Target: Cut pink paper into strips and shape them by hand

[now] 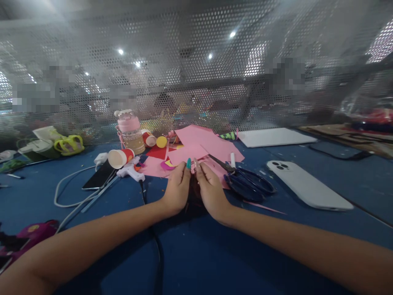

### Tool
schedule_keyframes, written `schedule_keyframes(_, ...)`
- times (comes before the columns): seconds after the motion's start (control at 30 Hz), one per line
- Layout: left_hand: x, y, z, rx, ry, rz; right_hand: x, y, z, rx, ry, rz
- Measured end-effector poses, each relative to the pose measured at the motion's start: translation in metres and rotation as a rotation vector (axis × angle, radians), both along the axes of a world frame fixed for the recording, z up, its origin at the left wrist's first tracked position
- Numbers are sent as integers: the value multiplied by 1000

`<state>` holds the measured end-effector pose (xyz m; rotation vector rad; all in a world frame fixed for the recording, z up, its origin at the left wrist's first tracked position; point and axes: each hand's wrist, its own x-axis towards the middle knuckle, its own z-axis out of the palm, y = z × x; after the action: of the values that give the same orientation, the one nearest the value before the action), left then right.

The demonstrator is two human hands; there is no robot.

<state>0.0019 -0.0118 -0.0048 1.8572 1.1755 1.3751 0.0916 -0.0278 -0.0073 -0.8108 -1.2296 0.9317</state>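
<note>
Two hands close together by the pink paper
The left hand (178, 186) and the right hand (214, 191) have curled fingers, and their thumbs are side by side (the left thumbnail is blue-green). I cannot tell if they hold anything, because the fingers hide it. The pink paper (204, 139) lies in a messy pile just past them on the blue table (196, 254). Scissors (248, 184) sit near the right hand, and a white glue gun (132, 171) lies left of the left hand.

paper sheets (211, 141) lie behind the hands (178, 186), scissors (239, 186) right, glue gun (131, 170) left.
</note>
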Motion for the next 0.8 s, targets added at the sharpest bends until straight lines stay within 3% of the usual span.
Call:
schedule_keyframes(0.23,0,-5,1,37,-1,-47,-1,-3,-2,-18,48,30)
schedule_keyframes(0.63,0,-4,-1,45,68,-49,0,-2,-3,29,-56,-59)
schedule_keyframes(0.8,-2,2,1,136,226,49,3,2,-3,54,-152,-134)
